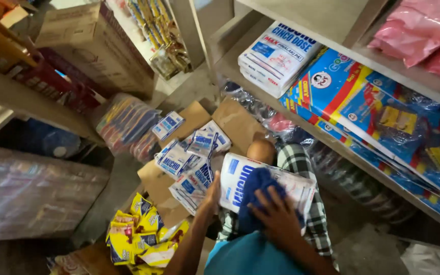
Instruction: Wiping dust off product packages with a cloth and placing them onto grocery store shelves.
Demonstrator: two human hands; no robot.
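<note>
A white and blue packet (294, 187) lies across my lap, over checked trousers. My left hand (212, 193) grips the packet's left edge. My right hand (276, 216) presses a dark blue cloth (257, 189) onto the packet's face. More white and blue packets (189, 163) lie heaped on flattened cardboard (235, 125) on the floor just ahead of my knee. A stack of the same kind of packets (276, 58) rests on the shelf (332, 23) up to the right.
Yellow sachets (138, 231) lie piled on the floor at lower left. Blue, red and yellow packs (362, 102) fill the right shelf, with pink bags (418, 25) above. A brown carton (92, 43) and wrapped bundles (126, 122) stand at left.
</note>
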